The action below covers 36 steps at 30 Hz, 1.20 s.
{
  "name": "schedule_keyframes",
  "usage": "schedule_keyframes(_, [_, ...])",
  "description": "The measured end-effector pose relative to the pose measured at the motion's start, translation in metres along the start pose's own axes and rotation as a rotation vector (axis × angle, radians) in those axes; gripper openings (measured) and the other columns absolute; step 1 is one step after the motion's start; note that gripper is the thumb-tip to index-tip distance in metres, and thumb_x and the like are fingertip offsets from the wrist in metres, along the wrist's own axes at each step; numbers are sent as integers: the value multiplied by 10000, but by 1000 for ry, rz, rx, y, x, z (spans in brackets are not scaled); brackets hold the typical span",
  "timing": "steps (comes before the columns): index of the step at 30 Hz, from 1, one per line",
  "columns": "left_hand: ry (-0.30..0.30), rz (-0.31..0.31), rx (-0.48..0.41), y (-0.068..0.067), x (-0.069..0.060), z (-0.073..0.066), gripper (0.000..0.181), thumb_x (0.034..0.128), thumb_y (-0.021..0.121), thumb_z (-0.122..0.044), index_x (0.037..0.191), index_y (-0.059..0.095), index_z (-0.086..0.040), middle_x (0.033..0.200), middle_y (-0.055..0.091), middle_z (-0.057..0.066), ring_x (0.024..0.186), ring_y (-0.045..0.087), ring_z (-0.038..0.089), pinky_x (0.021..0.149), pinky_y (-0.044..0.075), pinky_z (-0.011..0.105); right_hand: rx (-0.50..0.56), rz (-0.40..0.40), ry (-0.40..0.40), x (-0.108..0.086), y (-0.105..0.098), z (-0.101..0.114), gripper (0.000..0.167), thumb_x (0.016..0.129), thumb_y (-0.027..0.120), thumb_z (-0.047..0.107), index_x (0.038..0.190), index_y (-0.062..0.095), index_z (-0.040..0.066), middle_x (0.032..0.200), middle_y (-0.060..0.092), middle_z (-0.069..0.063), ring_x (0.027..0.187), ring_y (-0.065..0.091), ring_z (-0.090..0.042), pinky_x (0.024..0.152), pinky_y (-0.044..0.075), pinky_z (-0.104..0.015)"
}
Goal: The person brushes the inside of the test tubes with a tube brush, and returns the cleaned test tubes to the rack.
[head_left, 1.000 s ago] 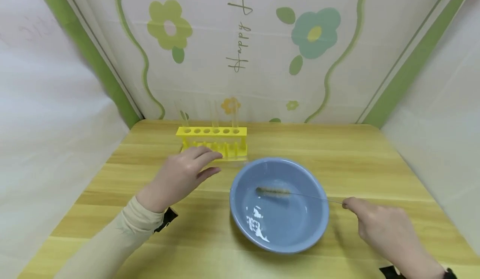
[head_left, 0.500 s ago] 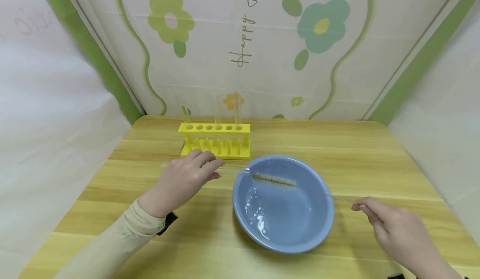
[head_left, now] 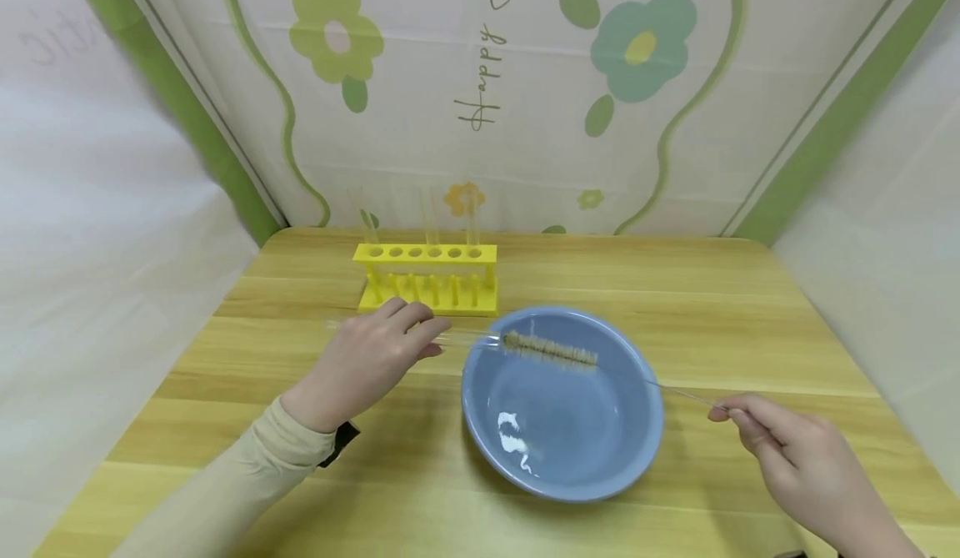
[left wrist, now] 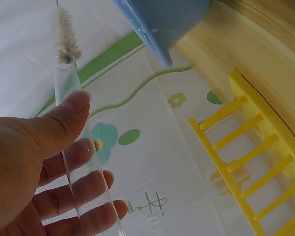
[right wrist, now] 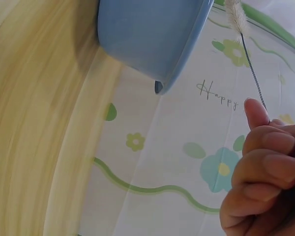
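Note:
My left hand [head_left: 378,354] holds a clear glass test tube [head_left: 461,339] between thumb and fingers, its mouth toward the right above the blue basin's [head_left: 562,495] left rim. In the left wrist view the tan bristled tip of the test tube brush [left wrist: 65,34] meets the tube's mouth; most bristles are outside. To the right of the basin, my right hand [head_left: 798,458] pinches the thin twisted wire handle of that brush between thumb and curled fingers. Over the basin the bristle head lies nearly level, in line with the tube.
Behind my left hand stands a yellow test tube rack [head_left: 425,254] with three upright clear tubes, one of them a test tube [head_left: 472,220] at its right end. Light reflects inside the basin. Wood-grain table, flower-printed cloth [head_left: 480,66] behind.
The test tube in my left hand has come into view past the fingers, its mouth over the basin rim. The brush has risen toward that mouth; my right hand has shifted slightly right.

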<state>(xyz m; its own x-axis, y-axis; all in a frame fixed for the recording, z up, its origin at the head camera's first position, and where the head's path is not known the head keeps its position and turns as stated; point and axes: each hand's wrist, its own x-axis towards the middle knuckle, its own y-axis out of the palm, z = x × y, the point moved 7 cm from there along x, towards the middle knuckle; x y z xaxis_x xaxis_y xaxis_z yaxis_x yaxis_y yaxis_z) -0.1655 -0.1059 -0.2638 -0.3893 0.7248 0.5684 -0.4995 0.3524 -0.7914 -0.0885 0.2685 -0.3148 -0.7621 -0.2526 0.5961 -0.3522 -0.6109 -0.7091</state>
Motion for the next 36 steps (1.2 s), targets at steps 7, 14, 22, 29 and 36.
schedule_keyframes(7, [6, 11, -10, 2, 2, -1, 350, 795, 829, -193, 1095, 698, -68, 938, 668, 59, 816, 663, 261, 603, 578, 329, 12, -13, 3, 0, -2, 2, 283, 914, 605, -98, 986, 709, 155, 924, 692, 168, 660, 482, 77, 565, 380, -114])
schedule_keyframes(14, [17, 14, -21, 4, 4, -2, 353, 786, 833, -149, 1097, 700, -49, 937, 675, 50, 834, 670, 248, 620, 580, 318, 43, -20, -45, -1, 0, 2, 240, 934, 600, -67, 995, 712, 136, 945, 694, 169, 636, 466, 85, 562, 383, -114])
schedule_keyframes(22, [25, 3, -20, 6, 8, -3, 294, 809, 807, -57, 1073, 678, -43, 920, 670, 35, 759, 654, 203, 584, 563, 292, 78, -23, -100, 0, 3, 2, 165, 986, 574, 19, 994, 709, 114, 940, 686, 172, 608, 433, 94, 542, 368, -123])
schedule_keyframes(29, [38, 25, -1, 4, 13, -9, 308, 810, 807, -45, 1083, 665, -43, 915, 670, 32, 746, 656, 180, 590, 565, 280, 62, -9, -121, 0, 6, 7, 160, 996, 572, 52, 999, 711, 129, 926, 702, 128, 665, 491, 92, 588, 414, -109])
schedule_keyframes(36, [54, 60, 26, 3, 13, -14, 347, 814, 807, -45, 1127, 660, -17, 972, 686, 70, 774, 666, 212, 629, 580, 289, 10, 2, -164, 2, 5, 13, 210, 1043, 503, 215, 1020, 698, 142, 919, 702, 121, 701, 537, 90, 628, 458, -109])
